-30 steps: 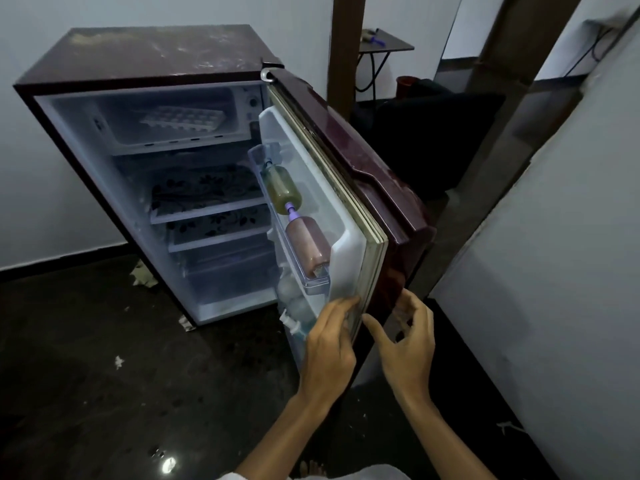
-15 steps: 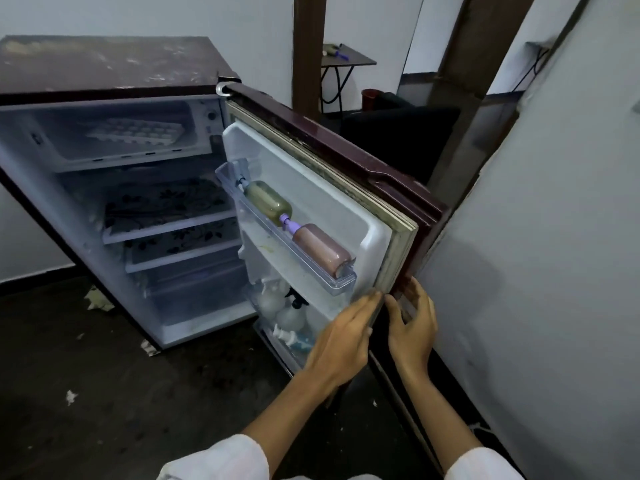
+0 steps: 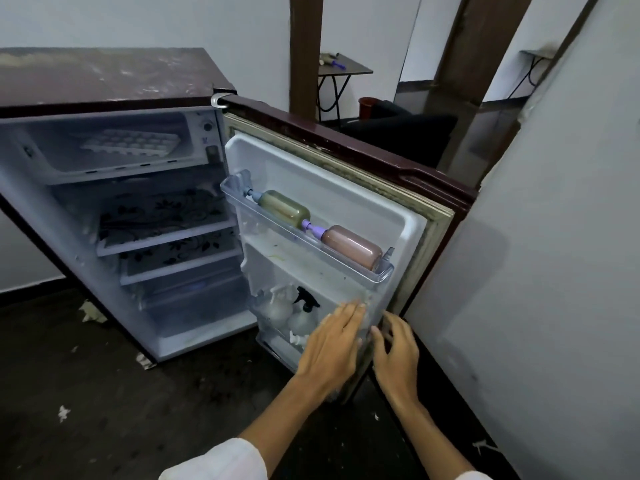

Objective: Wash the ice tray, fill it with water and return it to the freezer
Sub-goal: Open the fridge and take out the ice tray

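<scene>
A white ice tray lies in the freezer compartment at the top of a small maroon fridge. The fridge door stands wide open to the right. My left hand lies flat with straight fingers against the door's lower inner side. My right hand sits just beyond the door's lower outer edge, its fingers loosely bent and holding nothing. Both hands are far below and right of the tray.
The door rack holds a green bottle and a brown bottle; spray bottles stand lower down. A pale wall is close behind the door. Patterned shelves fill the fridge. Paper scraps dot the dark floor.
The door has swung wider open toward the wall. My left hand slid from the door's edge onto its inner face; my right hand stayed by the outer edge.
</scene>
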Available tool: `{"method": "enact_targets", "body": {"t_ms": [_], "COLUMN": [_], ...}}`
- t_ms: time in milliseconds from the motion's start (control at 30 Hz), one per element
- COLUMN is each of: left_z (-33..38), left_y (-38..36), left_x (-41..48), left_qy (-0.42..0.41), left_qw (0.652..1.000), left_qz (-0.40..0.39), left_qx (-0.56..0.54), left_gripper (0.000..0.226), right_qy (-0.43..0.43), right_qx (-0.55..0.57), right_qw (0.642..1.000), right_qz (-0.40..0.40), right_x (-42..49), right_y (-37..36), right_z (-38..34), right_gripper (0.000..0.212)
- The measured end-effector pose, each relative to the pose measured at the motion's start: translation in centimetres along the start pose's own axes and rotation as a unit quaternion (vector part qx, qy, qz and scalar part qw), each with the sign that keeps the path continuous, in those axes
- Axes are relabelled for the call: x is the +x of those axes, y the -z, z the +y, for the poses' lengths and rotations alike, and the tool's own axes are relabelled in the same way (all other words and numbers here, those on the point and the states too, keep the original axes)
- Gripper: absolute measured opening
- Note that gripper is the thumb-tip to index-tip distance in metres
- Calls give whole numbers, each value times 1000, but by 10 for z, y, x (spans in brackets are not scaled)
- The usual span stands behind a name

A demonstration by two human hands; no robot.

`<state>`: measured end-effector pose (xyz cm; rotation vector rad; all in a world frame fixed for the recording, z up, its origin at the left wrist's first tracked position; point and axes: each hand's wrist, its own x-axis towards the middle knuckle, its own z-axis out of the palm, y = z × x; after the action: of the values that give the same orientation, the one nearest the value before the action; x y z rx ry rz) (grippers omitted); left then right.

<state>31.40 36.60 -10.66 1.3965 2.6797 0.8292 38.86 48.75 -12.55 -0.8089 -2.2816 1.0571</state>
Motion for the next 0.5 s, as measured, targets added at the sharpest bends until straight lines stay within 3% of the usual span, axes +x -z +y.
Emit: {"method": "enact_targets", "body": {"t_ms": [167, 333, 500], "left_z": [-36, -82, -118], "left_y": [7, 30, 59], "left_x": [-19, -47, -63], "left_qy": [33, 97, 201], "left_qw": [994, 977, 953], "left_qz": [18, 13, 7], "left_qx": [107, 190, 225], "left_gripper": [56, 60, 69], "right_qy": [61, 157, 217], "right_qx": [-77, -201, -265], "right_qw": [989, 950, 914], "right_qz": [-111, -179, -218], "right_x": [-13, -14, -8], "right_y": [-34, -90, -129], "right_z": [-11, -38, -66], "right_gripper": [48, 75, 77]}}
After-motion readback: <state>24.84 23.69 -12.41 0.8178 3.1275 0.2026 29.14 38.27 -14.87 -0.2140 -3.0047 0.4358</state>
